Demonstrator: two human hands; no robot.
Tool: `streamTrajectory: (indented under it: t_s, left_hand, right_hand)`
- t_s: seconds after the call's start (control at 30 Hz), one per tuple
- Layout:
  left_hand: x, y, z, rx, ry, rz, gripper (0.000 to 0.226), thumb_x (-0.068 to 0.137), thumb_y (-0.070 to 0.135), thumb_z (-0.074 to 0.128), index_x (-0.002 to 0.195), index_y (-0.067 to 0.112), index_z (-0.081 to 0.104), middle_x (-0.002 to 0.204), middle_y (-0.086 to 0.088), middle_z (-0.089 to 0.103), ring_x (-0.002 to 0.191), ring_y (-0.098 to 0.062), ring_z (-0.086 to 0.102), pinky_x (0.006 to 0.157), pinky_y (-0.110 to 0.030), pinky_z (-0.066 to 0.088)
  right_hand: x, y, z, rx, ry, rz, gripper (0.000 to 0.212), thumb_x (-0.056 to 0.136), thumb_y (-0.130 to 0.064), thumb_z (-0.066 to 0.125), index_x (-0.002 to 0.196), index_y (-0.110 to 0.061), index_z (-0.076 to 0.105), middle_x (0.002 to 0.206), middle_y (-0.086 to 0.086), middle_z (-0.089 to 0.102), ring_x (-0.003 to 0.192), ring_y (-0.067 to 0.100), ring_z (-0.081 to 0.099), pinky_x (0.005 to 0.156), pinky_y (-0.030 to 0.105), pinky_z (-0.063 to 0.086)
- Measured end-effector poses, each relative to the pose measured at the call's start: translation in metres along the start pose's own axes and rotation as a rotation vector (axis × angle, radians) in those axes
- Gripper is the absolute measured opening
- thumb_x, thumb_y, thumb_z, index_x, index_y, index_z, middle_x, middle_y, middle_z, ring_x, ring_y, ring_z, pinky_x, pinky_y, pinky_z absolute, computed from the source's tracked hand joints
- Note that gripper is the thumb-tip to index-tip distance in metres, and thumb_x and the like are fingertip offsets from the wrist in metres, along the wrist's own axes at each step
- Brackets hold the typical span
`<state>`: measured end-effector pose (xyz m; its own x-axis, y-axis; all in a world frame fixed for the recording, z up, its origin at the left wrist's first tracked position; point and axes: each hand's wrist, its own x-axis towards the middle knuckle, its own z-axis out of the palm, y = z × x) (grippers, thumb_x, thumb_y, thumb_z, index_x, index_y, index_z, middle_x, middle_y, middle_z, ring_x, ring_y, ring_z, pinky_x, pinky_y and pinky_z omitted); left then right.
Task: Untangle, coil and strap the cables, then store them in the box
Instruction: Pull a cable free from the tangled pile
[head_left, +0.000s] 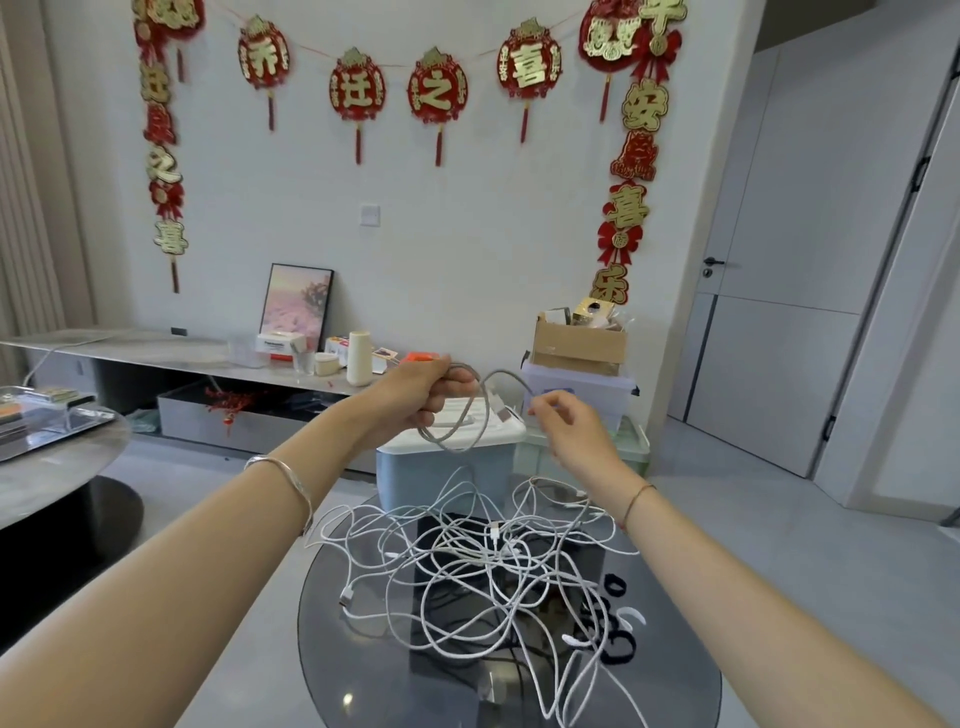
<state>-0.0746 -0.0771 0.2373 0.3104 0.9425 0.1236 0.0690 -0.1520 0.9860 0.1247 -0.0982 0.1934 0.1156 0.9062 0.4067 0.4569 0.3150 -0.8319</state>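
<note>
A: Step in hand?
B: Coiling one grey cable (457, 450). Left hand (421, 397) is gripping the loops and right hand (566, 423) is pinching the tail near its plug, above the box (410, 478).
A: Next?
B: Probably needing a strap (614, 583) from the right edge of the table (322, 649). The tangle (483, 561) is lying mid-table, untouched

Both bare arms reach forward from the bottom corners of the frame and meet near the centre, raised to about mid-height. The left forearm runs up from the lower left, with a silver bangle (283, 470) on the wrist. The left hand (415, 397) is turned knuckles up, its fingers curled round a looped grey cable (457, 434). The right forearm comes in from the lower right, with a thin cord bracelet (636, 501) on the wrist. The right hand (571, 423) sits just right of the left; its thumb and forefinger seem to pinch the same cable, though the contact is small and blurred.
</note>
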Motion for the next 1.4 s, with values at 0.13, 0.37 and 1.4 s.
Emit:
streamTrajectory:
  t_s: [0.13, 0.37, 1.4]
  left_hand:
    - [0.004, 0.004, -0.009, -0.145, 0.117, 0.027, 0.033, 0.104, 0.03, 0.031, 0.082, 0.02, 0.053, 0.06, 0.011, 0.052, 0.036, -0.001, 0.026, 0.035, -0.011, 0.018]
    - [0.006, 0.003, -0.001, -0.163, 0.063, 0.06, 0.031, 0.104, 0.029, 0.029, 0.078, 0.022, 0.043, 0.047, 0.012, 0.029, 0.037, -0.002, 0.02, 0.034, -0.011, 0.017]
    - [0.001, -0.02, 0.034, 0.05, -0.261, -0.201, 0.033, 0.104, 0.036, 0.026, 0.105, 0.019, 0.054, 0.079, 0.006, 0.072, 0.04, -0.005, 0.023, 0.038, -0.014, 0.021]
  right_hand:
    - [-0.001, 0.005, -0.005, 0.133, -0.03, -0.016, 0.016, 0.096, -0.022, 0.052, 0.084, -0.015, 0.06, 0.064, -0.006, 0.049, 0.049, 0.005, 0.041, 0.049, 0.016, 0.036]
    - [0.004, -0.01, 0.005, 0.296, -0.147, -0.084, 0.027, 0.091, -0.036, 0.058, 0.068, -0.028, 0.069, 0.052, -0.008, 0.043, 0.041, 0.002, 0.032, 0.041, 0.012, 0.027]
    - [0.003, -0.025, 0.003, -0.436, -0.205, -0.244, 0.018, 0.093, -0.011, 0.044, 0.108, -0.022, 0.042, 0.104, -0.001, 0.047, 0.069, 0.004, 0.043, 0.059, 0.014, 0.033]
